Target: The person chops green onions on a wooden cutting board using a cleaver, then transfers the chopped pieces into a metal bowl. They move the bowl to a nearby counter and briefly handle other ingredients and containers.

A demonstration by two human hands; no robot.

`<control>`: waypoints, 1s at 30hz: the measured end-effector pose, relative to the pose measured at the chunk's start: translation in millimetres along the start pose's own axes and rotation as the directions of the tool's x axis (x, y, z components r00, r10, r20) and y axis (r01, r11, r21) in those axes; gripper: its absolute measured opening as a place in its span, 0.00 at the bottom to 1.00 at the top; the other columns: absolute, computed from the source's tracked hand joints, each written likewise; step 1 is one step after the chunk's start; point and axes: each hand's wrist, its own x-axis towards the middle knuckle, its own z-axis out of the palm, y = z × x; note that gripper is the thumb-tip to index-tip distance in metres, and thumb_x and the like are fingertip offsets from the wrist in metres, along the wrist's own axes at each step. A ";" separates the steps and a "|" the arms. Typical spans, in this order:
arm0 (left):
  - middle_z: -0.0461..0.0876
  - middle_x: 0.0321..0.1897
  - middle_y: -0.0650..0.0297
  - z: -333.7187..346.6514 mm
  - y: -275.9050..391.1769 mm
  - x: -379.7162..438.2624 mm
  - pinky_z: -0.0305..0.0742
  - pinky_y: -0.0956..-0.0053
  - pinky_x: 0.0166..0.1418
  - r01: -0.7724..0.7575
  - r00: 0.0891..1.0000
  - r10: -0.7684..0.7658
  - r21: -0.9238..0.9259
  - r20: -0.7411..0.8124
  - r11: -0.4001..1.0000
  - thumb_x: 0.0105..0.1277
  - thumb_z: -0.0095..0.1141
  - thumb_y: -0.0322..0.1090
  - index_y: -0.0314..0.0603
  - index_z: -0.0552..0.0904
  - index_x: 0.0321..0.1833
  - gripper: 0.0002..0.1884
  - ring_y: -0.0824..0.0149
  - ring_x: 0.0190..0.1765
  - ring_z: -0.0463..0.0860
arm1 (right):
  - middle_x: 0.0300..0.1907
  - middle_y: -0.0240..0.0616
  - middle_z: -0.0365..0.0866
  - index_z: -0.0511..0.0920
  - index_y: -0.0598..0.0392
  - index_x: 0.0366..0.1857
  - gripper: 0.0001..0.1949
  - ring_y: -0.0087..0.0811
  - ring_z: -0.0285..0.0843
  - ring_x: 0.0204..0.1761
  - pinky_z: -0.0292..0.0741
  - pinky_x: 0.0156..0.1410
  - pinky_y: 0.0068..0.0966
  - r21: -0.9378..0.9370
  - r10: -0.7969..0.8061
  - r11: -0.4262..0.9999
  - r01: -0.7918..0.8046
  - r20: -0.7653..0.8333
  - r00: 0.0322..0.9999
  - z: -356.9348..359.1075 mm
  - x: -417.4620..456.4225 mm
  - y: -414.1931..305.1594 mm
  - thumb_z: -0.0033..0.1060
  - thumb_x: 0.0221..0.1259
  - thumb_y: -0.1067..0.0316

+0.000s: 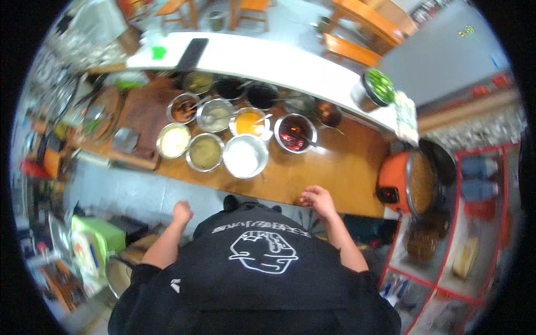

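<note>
My left hand (183, 212) hangs in the air short of the wooden counter (351, 184); its fingers are mostly hidden from above, and nothing shows in it. Over the counter's near edge is my right hand (319, 202), fingers loosely curled and holding nothing visible. Metal pots stand in a cluster ahead. The closest has white contents (245, 155). Beside it are an olive-coloured mixture (204, 152) and a pale yellow one (175, 140). Behind these stand an orange liquid (250, 122) and a pot of dark red sauce (295, 133) with a utensil in it.
A raised white ledge (268, 58) runs behind the pots, with a tub of chopped greens (379, 87) on its right. An orange cooker (395, 183) with its lid up stands right of the counter. A red-edged shelf (439, 268) lies farther right. A green container (100, 236) is at left.
</note>
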 end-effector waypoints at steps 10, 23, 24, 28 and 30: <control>0.85 0.27 0.56 11.1 -4.5 45.5 0.78 0.54 0.41 0.203 0.872 -0.090 -0.188 0.482 0.961 0.54 0.68 0.43 0.46 0.86 0.26 0.10 0.53 0.37 0.84 | 0.39 0.38 0.89 0.84 0.61 0.49 0.11 0.30 0.89 0.41 0.84 0.44 0.29 -0.174 -0.067 0.984 0.025 -0.238 0.969 -31.0 -57.5 48.6 0.65 0.68 0.68; 0.85 0.27 0.58 -20.7 136.7 78.3 0.77 0.58 0.40 0.010 0.825 0.203 -0.372 0.528 0.928 0.61 0.66 0.42 0.42 0.85 0.28 0.11 0.58 0.36 0.83 | 0.36 0.31 0.84 0.87 0.52 0.48 0.15 0.28 0.77 0.40 0.75 0.46 0.32 -0.170 0.186 0.966 -0.195 -0.065 0.980 11.6 -166.6 150.7 0.61 0.69 0.54; 0.85 0.27 0.58 -22.4 150.6 77.2 0.77 0.59 0.40 -0.013 0.813 0.233 -0.384 0.534 0.923 0.61 0.66 0.41 0.42 0.85 0.29 0.11 0.58 0.36 0.83 | 0.37 0.30 0.84 0.87 0.51 0.49 0.15 0.28 0.77 0.41 0.75 0.46 0.32 -0.097 0.222 0.969 -0.227 -0.059 0.973 10.8 -171.4 152.9 0.61 0.69 0.54; 0.85 0.27 0.59 -39.5 197.3 67.5 0.76 0.60 0.39 -0.087 0.791 0.320 -0.422 0.522 0.902 0.63 0.65 0.41 0.41 0.85 0.29 0.11 0.60 0.36 0.82 | 0.38 0.29 0.83 0.87 0.50 0.49 0.14 0.27 0.75 0.42 0.75 0.45 0.33 -0.106 0.196 0.975 -0.196 -0.017 0.981 -1.3 -166.7 164.9 0.61 0.70 0.54; 0.85 0.27 0.59 -51.2 215.9 59.3 0.76 0.61 0.39 -0.110 0.786 0.347 -0.437 0.512 0.893 0.64 0.65 0.41 0.41 0.85 0.30 0.11 0.61 0.35 0.82 | 0.38 0.29 0.82 0.86 0.50 0.48 0.14 0.27 0.75 0.42 0.75 0.45 0.33 -0.091 0.195 0.978 -0.190 0.058 0.979 -9.9 -175.7 157.0 0.60 0.71 0.54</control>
